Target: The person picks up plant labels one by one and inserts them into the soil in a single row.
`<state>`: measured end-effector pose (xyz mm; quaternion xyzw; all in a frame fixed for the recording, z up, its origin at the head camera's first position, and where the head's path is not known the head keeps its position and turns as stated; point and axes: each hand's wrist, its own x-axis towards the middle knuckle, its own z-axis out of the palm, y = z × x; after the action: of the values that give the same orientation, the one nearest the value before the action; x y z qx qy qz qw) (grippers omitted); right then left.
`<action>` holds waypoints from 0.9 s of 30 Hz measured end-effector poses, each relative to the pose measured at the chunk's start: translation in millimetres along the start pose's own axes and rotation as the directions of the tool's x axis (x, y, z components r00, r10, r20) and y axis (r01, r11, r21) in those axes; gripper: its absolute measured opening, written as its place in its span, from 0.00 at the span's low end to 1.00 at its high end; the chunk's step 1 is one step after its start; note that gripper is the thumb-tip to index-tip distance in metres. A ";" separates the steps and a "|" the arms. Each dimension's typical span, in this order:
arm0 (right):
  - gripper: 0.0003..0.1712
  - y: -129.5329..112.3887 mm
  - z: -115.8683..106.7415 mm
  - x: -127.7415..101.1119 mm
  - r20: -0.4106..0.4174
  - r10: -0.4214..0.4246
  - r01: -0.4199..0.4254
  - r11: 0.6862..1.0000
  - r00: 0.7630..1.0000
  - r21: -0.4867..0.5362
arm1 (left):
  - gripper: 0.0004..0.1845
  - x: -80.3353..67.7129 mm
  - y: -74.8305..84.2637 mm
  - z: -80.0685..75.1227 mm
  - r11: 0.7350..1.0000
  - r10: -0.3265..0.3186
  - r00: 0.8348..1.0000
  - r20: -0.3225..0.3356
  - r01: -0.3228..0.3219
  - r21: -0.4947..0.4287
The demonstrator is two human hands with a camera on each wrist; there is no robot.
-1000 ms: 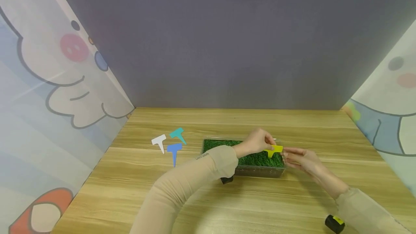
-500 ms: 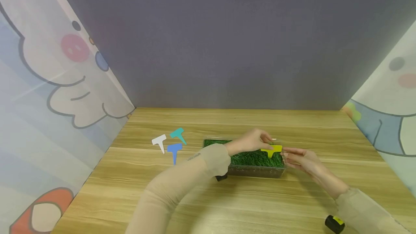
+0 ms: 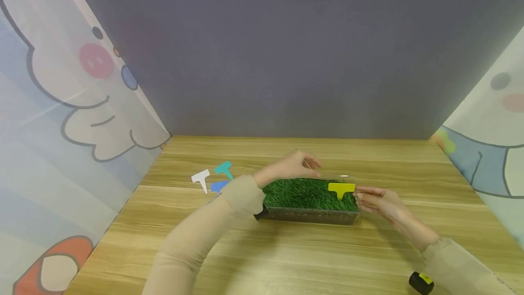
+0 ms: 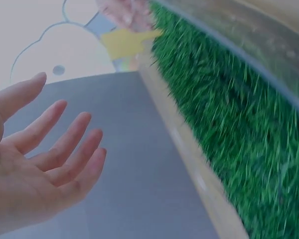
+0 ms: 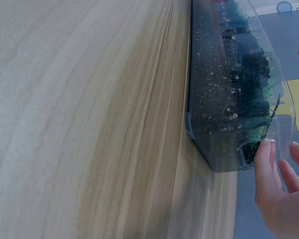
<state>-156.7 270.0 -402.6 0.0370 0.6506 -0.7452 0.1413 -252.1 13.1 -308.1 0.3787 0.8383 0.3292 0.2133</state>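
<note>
The right hand (image 3: 378, 201) is steadying the clear grass tray (image 3: 311, 215) on the table (image 3: 286, 249) with straight fingertips at its 3 o'clock end, keeping the yellow marker (image 3: 341, 188) upright in the turf, while the left hand (image 3: 292, 166) is hovering open, holding nothing, near 11 o'clock.

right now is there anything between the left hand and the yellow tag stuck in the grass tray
Nothing visible does. The left hand hovers open above the back of the grass tray, and only grass lies between it and the yellow tag. The right hand touches the tray's right end, beyond the tag.
</note>
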 end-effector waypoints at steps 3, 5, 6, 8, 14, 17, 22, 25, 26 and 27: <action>0.15 0.2 1.1 -0.2 -0.006 -0.001 0.001 1.000 1.000 -0.006 | 0.18 -8.2 -5.5 -11.7 1.000 0.004 1.000 -0.007 -0.004 -0.010; 0.17 -0.2 1.7 -0.7 -0.003 -0.005 0.005 1.000 1.000 -0.009 | 0.18 -13.1 -11.8 -18.7 1.000 0.000 1.000 -0.008 -0.001 -0.018; 0.18 -1.2 3.0 -1.3 -0.011 -0.003 0.003 1.000 1.000 -0.009 | 0.19 -10.7 -25.7 -20.2 0.999 0.037 0.999 -0.011 -0.037 -0.026; 0.20 -2.0 3.8 -1.9 -0.016 0.000 0.000 1.000 1.000 -0.010 | 0.20 -16.6 -32.8 -25.6 0.999 0.026 0.999 -0.018 -0.027 -0.047; 0.23 -2.9 3.9 -3.1 -0.022 0.012 -0.012 1.000 1.000 -0.022 | 0.18 -42.6 -35.3 -37.1 0.995 -0.046 0.995 -0.085 0.038 -0.088; 0.23 -2.2 3.2 -2.6 -0.026 0.018 -0.018 1.000 0.999 -0.012 | 0.17 -55.5 -36.2 -41.9 0.995 -0.050 0.992 -0.115 0.040 -0.087; 0.18 -1.1 2.2 -1.6 -0.030 0.023 -0.023 1.000 0.999 -0.004 | 0.17 -71.1 -44.4 -48.2 0.997 -0.049 0.991 -0.128 0.040 -0.068; 0.16 -1.2 2.3 -1.7 -0.031 0.022 -0.022 1.000 0.999 -0.012 | 0.16 -77.4 -52.6 -51.2 0.998 -0.047 0.989 -0.138 0.040 -0.052; 0.15 -1.2 2.4 -1.7 -0.032 0.023 -0.023 1.000 0.999 -0.015 | 0.16 -79.6 -55.5 -52.1 0.998 -0.053 0.989 -0.141 0.046 -0.051; 0.15 -1.2 2.4 -1.6 -0.034 0.024 -0.024 1.000 0.999 -0.018 | 0.16 -81.7 -58.4 -52.9 0.997 -0.060 0.988 -0.145 0.053 -0.047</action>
<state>-155.2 268.0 -400.7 0.0559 0.6594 -0.7366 0.1396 -262.3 -99.9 -304.3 0.3250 0.8548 0.3677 0.1686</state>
